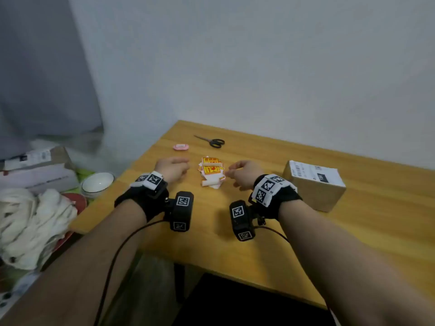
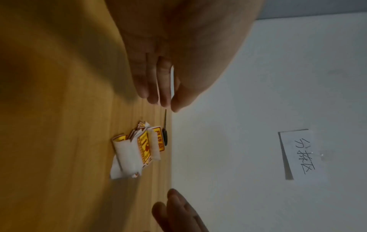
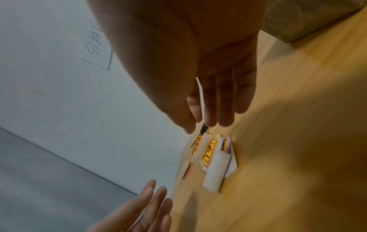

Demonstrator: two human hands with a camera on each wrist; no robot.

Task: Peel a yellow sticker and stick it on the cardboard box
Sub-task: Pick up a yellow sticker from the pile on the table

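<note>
A small pile of yellow stickers on white backing paper lies on the wooden table; both wrist views show it too. My left hand hovers just left of the pile, fingers straight and close together, holding nothing. My right hand sits just right of the pile with relaxed fingers, also empty. The cardboard box, with a white label on top, stands to the right of my right wrist.
Black scissors and a small pink case lie behind the pile. Left of the table, lower down, are a white bowl and bundled white cloth. A handwritten paper note hangs on the wall.
</note>
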